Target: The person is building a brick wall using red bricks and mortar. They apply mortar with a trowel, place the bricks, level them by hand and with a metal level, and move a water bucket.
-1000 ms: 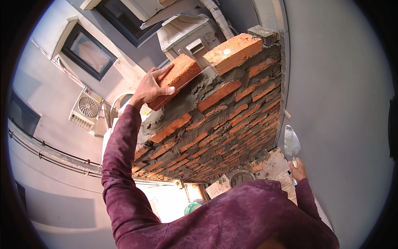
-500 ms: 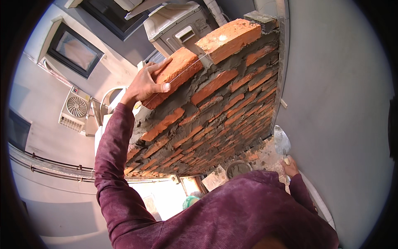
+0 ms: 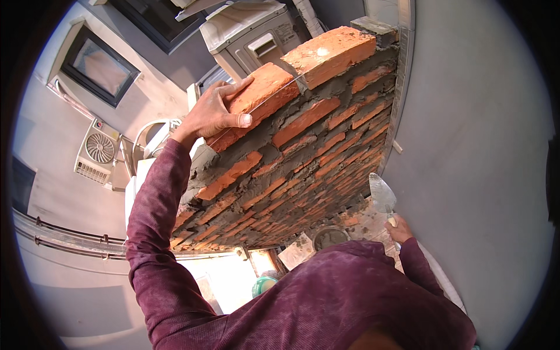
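My left hand (image 3: 214, 114) grips the left end of an orange brick (image 3: 268, 93), its fingers over the top and its thumb against the near face. This brick lies on grey mortar along the top of the brick wall (image 3: 306, 122). A thin string runs along its near upper edge. Right of it sits another brick (image 3: 331, 55), with a narrow joint between the two. Low on the right, my right hand (image 3: 399, 229) is closed round the handle of a trowel (image 3: 382, 193), whose blade points up and away from the wall's top.
A grey wall (image 3: 478, 128) rises close on my right. Behind the brickwork stands a pale outdoor air-conditioner unit (image 3: 251, 35); a second fan unit (image 3: 99, 149) hangs at the left. Below are a round mortar pan (image 3: 330, 237) and a green bucket (image 3: 263, 286).
The held brick has shifted right, closer to the neighbouring brick, with my left hand still on it. My right hand and the trowel have moved slightly left and up.
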### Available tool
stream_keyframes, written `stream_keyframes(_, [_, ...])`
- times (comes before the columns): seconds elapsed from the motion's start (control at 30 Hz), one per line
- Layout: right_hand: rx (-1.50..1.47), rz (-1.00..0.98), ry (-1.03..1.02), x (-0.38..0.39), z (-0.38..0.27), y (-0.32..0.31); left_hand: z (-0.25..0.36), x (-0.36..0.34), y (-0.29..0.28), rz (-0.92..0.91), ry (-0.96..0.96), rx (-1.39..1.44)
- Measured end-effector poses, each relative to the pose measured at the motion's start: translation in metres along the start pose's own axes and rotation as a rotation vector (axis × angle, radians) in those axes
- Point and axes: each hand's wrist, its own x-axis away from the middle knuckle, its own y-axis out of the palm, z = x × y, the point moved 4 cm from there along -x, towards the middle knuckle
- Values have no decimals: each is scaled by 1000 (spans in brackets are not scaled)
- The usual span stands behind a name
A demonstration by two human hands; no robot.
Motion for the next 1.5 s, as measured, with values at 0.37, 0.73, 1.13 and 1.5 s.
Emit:
stream_keyframes(0.37, [5, -18, -2, 10, -15, 9, 4, 3, -1, 1, 32, 26])
stream_keyframes(0.73, [41, -51, -218, 15, -70, 11, -19, -1, 3, -86, 122, -83])
stream_keyframes(1.13, [93, -97, -163, 56, -122, 7, -5, 11, 2, -120, 15, 103])
stream_keyframes(1.5, [140, 162, -857, 162, -330, -58, -31, 15, -12, -135, 230, -56])
